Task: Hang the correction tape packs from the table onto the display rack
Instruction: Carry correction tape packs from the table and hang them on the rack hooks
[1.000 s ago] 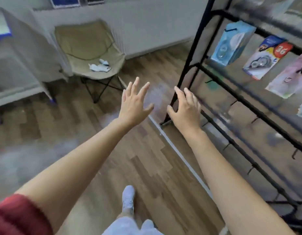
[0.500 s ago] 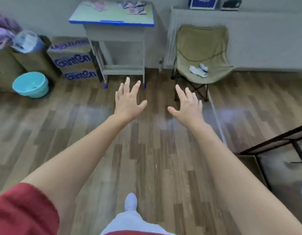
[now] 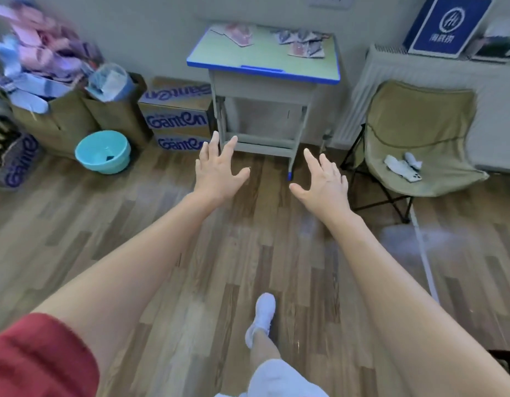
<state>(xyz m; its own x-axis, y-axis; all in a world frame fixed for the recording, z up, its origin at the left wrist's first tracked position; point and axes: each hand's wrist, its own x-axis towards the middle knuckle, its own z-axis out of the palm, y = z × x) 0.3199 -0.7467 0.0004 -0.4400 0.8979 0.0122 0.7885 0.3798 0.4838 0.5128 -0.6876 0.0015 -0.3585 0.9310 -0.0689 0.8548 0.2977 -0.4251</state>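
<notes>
A small school table [image 3: 265, 71] with a green top and blue edge stands against the far wall. Several correction tape packs [image 3: 301, 43] lie scattered on its far half, with a pink pack [image 3: 238, 35] at the left. My left hand [image 3: 218, 171] and my right hand [image 3: 323, 181] are stretched out in front of me over the wooden floor, short of the table, fingers spread and holding nothing. The display rack is out of view except for a dark piece [image 3: 505, 361] at the lower right edge.
A beige folding chair [image 3: 419, 130] with a phone on its seat stands right of the table. Cardboard boxes [image 3: 176, 118], a turquoise basin [image 3: 103, 151] and paper bags stuffed with packs [image 3: 56, 121] sit to the left. My white shoe [image 3: 262, 316] steps forward.
My view has swung left from the display rack to face the table, which now sits nearer and more central. Both hands stay open and empty in front of me.
</notes>
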